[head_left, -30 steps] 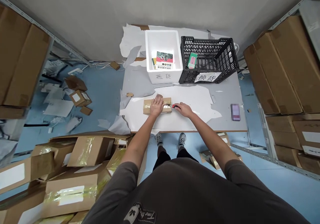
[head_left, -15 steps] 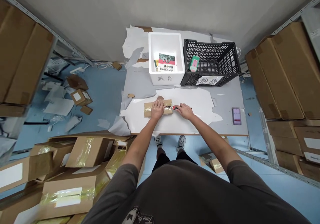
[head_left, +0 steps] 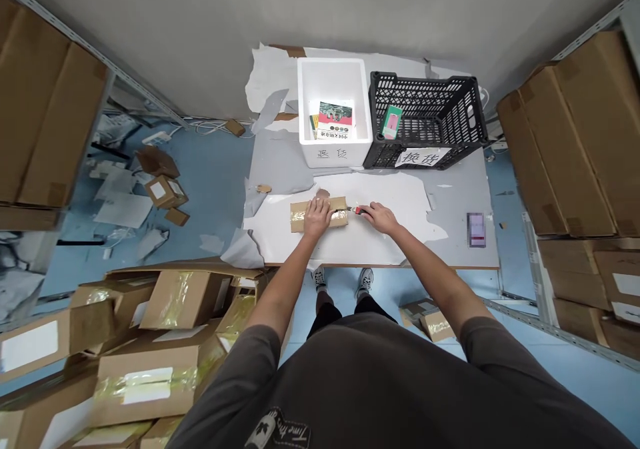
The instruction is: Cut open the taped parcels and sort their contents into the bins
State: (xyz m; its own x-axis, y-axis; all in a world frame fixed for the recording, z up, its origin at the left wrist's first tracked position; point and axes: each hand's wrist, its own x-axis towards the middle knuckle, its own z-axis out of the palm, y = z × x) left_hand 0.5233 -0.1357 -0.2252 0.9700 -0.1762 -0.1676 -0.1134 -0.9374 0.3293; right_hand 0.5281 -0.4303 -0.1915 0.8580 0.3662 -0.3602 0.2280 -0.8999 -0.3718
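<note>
Right hand (head_left: 381, 217) and knife (head_left: 360, 210) have slid rightward — fingers curled tightly round the handle — to the box's (head_left: 298, 217) right end. Left hand (head_left: 317, 217) lies flattened atop the box, near the surface's (head_left: 453, 195) front edge.

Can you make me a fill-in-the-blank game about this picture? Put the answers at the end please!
1. The left hand rests on a taped package made of ____.
2. The right hand holds a tool whose brightest colour is ____.
3. The crate just right of the white bin is coloured ____.
4. The floor is coloured ____.

Missing words: cardboard; red; black; blue.
</note>
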